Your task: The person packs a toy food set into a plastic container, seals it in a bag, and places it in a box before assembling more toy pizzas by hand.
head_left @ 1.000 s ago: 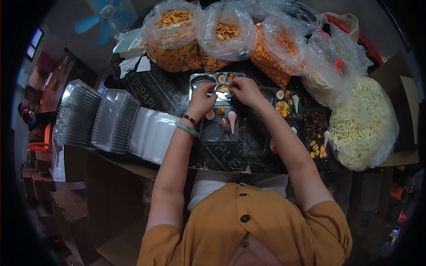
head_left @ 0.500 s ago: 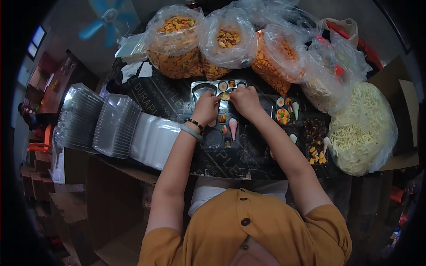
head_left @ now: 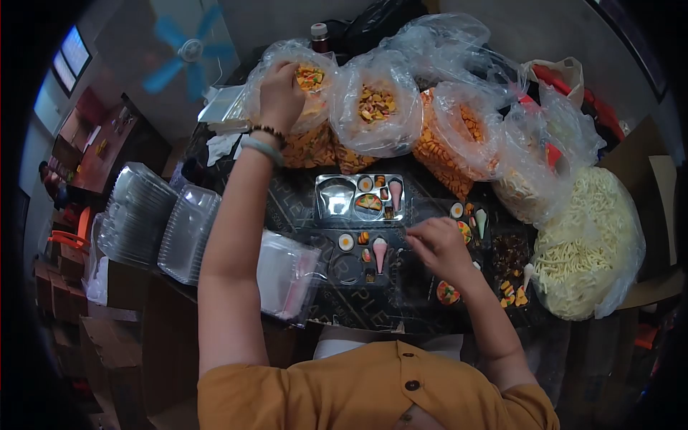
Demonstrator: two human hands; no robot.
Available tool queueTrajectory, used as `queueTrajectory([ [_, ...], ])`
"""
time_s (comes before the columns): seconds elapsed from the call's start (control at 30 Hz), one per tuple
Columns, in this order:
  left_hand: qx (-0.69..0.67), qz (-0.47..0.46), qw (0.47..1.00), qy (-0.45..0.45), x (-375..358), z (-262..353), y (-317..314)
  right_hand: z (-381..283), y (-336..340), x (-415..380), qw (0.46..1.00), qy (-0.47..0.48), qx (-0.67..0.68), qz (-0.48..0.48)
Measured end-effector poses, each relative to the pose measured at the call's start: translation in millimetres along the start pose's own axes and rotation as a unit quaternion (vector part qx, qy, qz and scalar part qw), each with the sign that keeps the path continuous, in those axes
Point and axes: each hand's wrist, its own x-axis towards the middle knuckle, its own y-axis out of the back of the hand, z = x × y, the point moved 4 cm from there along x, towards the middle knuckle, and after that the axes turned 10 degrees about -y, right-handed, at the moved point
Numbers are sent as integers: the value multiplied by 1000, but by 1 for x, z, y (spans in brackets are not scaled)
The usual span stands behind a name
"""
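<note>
**Two hands apart: one low over the trays, one deep in the far bag**

Two hands work well apart. Nearest us, our right hand [head_left: 438, 244] hovers right of centre, just beside the dark compartment tray [head_left: 362, 256], fingers curled loosely together; we cannot tell whether it pinches anything. Beyond that tray lies the silver tray [head_left: 360, 201], long axis running left-right, several pockets already holding small sweets. Our left hand [head_left: 281, 92] is stretched up the frame into the mouth of the leftmost snack bag [head_left: 304, 136], fingers closed down among the orange pieces; whether it has a piece we cannot see. So the bag lies straight above the silver tray, and the left hand is the nearer one to it.

Both trays sit on the dark printed bench [head_left: 287, 208]. Stacked clear lids [head_left: 154, 222] stand at the left, a bag of pale strips [head_left: 584, 236] at the right, a blue fan [head_left: 188, 51] in the upper left.
</note>
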Motion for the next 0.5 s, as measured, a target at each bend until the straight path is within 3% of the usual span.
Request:
queueTrajectory([
  [0.03, 1, 2, 1000, -1, 12, -17, -11, -3, 3, -6, 1000, -12, 16, -8],
  [0.1, 89, -292, 943, 133, 20, -51, -48, -8, 7, -21, 999, -20, 29, -18],
  [0.13, 89, -290, 944, 131, 25, -44, -50, -9, 8, -25, 998, -29, 42, -28],
  [0.2, 230, -435, 864, 104, 22, -33, -62, -9, 11, -33, 997, -44, 57, -38],
  [0.33, 183, -473, 853, 119, 33, -48, -84, 2, 18, -41, 994, -79, 75, -30],
  [0.4, 194, -432, 873, 114, 26, -45, -79, 3, 21, -41, 992, -89, 86, -30],
  [0.47, 170, -295, 930, 136, 24, -47, -70, 4, 19, -40, 990, -97, 97, -32],
  [0.5, 172, -297, 929, 139, 19, -51, -70, 4, 18, -38, 990, -92, 97, -34],
])
